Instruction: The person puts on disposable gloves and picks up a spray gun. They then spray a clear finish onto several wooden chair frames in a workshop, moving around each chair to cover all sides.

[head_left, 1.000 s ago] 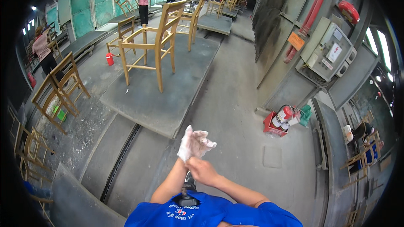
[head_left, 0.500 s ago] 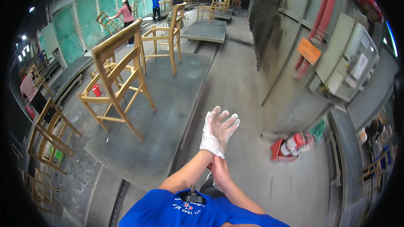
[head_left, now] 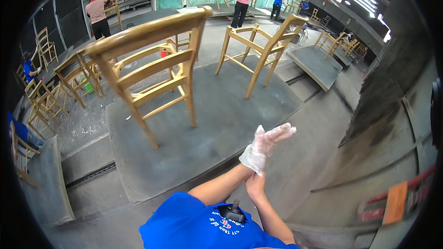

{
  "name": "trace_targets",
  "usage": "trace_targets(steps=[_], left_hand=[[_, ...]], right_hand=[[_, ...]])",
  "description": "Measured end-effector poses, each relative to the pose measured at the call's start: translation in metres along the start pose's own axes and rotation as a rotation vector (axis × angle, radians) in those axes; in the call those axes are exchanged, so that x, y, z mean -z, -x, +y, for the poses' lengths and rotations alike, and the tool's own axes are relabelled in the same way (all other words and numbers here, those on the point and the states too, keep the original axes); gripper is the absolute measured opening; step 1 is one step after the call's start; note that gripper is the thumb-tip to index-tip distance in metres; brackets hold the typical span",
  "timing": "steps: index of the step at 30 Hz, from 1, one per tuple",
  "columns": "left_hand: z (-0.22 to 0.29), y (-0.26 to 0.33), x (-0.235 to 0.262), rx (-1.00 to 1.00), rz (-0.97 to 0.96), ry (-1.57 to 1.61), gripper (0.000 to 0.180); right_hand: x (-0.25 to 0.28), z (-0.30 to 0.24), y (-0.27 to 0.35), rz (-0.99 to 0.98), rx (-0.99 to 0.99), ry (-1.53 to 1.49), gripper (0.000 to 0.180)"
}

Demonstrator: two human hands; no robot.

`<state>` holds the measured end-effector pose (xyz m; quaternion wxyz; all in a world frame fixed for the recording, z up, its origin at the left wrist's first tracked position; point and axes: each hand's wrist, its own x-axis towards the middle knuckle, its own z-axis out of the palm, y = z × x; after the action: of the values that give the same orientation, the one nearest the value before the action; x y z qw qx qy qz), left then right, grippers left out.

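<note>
My left hand [head_left: 265, 144] wears a thin clear plastic glove [head_left: 253, 157] and is held out in front of me, its fingers straight and together, pointing right. My bare right hand [head_left: 255, 185] pinches the glove's cuff at the left wrist. Both forearms rise from my blue shirt [head_left: 198, 226] at the lower edge. Just beyond the hands, a pale wooden chair [head_left: 152, 71] stands on a grey platform [head_left: 207, 124], with a second wooden chair [head_left: 260, 48] farther back on it.
Another grey platform [head_left: 318, 64] lies to the right, past a gap. Several wooden chairs [head_left: 46, 97] crowd the left side. People [head_left: 241, 0] work on chairs at the back. A grey wall with an orange tag [head_left: 396, 202] runs along the right.
The view has swung so the chairs now stand closer and larger. My gloved left hand has tipped from pointing up to pointing right. My right hand stays at the cuff.
</note>
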<state>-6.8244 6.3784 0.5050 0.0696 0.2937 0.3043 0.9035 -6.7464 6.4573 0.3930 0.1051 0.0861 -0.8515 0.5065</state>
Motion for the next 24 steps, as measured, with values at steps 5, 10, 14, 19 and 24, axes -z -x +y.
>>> trace_targets(steps=[5, 10, 14, 19, 24], left_hand=[[-0.088, -0.132, -0.008, 0.315, 0.067, 0.619, 0.073], [-0.159, -0.263, -0.046, 0.493, -0.412, 0.644, 0.079], [-0.246, -0.341, -0.078, 0.324, -0.580, 0.186, 0.098], [-0.368, -0.451, -0.077, 0.490, -0.516, 0.243, 0.101], [-0.420, -0.573, -0.032, 0.471, -0.607, 0.371, 0.079]], right_hand=[[0.066, 0.075, -0.106, 0.308, -0.227, -0.687, 0.025], [0.188, 0.108, -0.196, 0.415, -0.089, 0.226, 0.019], [0.242, 0.158, -0.265, 0.584, -0.136, 0.116, 0.019], [0.319, 0.251, -0.346, 0.882, 0.026, 0.180, 0.013], [0.394, 0.311, -0.449, 0.631, -0.092, 0.178, 0.014]])
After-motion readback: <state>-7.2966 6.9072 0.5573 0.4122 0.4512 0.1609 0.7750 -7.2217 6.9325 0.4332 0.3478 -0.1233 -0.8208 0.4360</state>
